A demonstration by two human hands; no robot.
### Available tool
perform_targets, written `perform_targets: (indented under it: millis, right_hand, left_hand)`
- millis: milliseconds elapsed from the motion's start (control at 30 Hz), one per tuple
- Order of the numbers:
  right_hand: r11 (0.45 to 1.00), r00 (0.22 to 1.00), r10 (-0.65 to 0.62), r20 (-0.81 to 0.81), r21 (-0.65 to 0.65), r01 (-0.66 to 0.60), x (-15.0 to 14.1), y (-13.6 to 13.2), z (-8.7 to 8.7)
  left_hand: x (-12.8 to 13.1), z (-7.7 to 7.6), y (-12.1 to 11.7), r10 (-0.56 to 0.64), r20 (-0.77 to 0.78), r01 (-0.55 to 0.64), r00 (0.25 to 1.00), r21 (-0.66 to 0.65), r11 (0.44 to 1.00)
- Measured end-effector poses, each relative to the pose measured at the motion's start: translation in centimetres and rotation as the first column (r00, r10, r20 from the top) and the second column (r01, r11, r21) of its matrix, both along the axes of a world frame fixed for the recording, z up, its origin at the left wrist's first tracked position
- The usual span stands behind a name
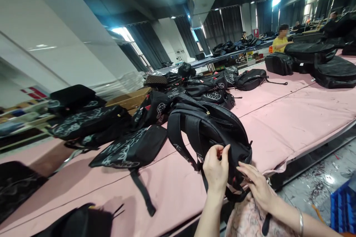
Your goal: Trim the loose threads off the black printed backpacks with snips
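A black backpack [211, 126] stands tilted at the table's near edge, its padded shoulder straps [191, 137] facing left and a zipper running over its top. My left hand [215, 170] is in front of the bag's lower side, thumb and forefinger brought together; anything between them is too small to make out. To its right, my right hand [257, 185] is at the bag's lower corner with its fingers partly curled. Part of something small shows by its palm, but its kind is unclear. Loose black straps hang below the bag between the hands.
A pink-covered table [278, 126] runs across the view. On it are a flat black bag [133, 148] with white line drawings, heaped black bags [205, 85] and larger bags [328, 59]. A blue crate [345, 207] is on the floor. A person in yellow [280, 40] is farther back.
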State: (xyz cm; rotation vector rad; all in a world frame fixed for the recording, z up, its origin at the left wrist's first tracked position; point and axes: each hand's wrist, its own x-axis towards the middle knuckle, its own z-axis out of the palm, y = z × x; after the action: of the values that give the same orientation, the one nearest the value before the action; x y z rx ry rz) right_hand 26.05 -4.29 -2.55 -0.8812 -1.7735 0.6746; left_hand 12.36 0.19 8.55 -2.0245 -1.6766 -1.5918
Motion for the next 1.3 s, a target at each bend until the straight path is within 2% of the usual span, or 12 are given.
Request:
perform_targets:
  millis: [100, 167, 233, 267, 367, 433, 500, 567, 700, 867, 1300]
  right_hand:
    - [0.992, 0.996, -0.01, -0.085, -0.124, 0.0, 1.1, 0.5, 1.4]
    - [0.976, 0.991, -0.048, -0.123, -0.216, 0.02, 1.8, 0.9, 2.8]
    - [0.954, 0.984, -0.026, -0.174, -0.298, -0.028, 2.3, 1.4, 4.2]
    - [0.936, 0.975, 0.013, -0.223, -0.339, -0.09, 2.4, 1.7, 5.0]
    - [0.84, 0.902, 0.164, -0.4, -0.423, -0.34, 2.2, 2.7, 6.9]
    - [0.757, 0.846, 0.221, -0.485, -0.463, -0.462, 1.5, 3.4, 7.9]
    - [0.68, 0.818, 0.238, -0.523, -0.511, -0.525, 0.8, 4.0, 8.7]
    - [0.639, 0.817, 0.239, -0.525, -0.549, -0.539, 0.2, 4.6, 9.1]
    - [0.628, 0.85, 0.219, -0.479, -0.597, -0.498, -0.2, 5.4, 9.6]
    - [0.6, 0.856, 0.217, -0.469, -0.628, -0.496, 0.1, 5.4, 10.0]
    - [0.617, 0.863, 0.182, -0.472, -0.628, -0.474, 0.1, 5.3, 10.7]
  left_hand:
    - [0.1, 0.1, 0.2, -0.062, 0.016, 0.063, 0.998, -0.038, 0.997]
    - [-0.2, 0.0, 0.3, -0.117, 0.08, 0.123, 0.99, -0.065, 0.99]
    - [-0.6, -0.2, 0.5, -0.2, 0.196, 0.221, 0.96, -0.094, 0.971]
    - [-0.8, -0.3, 0.6, -0.245, 0.267, 0.28, 0.932, -0.102, 0.954]
    - [-1.2, -0.7, 0.8, -0.341, 0.44, 0.418, 0.831, -0.09, 0.904]
    - [-1.3, -0.9, 1.0, -0.353, 0.49, 0.442, 0.797, -0.075, 0.894]
    - [-1.2, -1.1, 1.1, -0.35, 0.512, 0.445, 0.784, -0.07, 0.893]
    - [-1.2, -1.1, 1.1, -0.348, 0.52, 0.444, 0.78, -0.07, 0.893]
    - [-1.1, -0.9, 1.0, -0.344, 0.507, 0.435, 0.79, -0.069, 0.898]
    - [-0.9, -0.8, 0.9, -0.341, 0.497, 0.418, 0.798, -0.049, 0.907]
    - [-0.2, -0.7, 0.5, -0.317, 0.456, 0.36, 0.832, -0.01, 0.933]
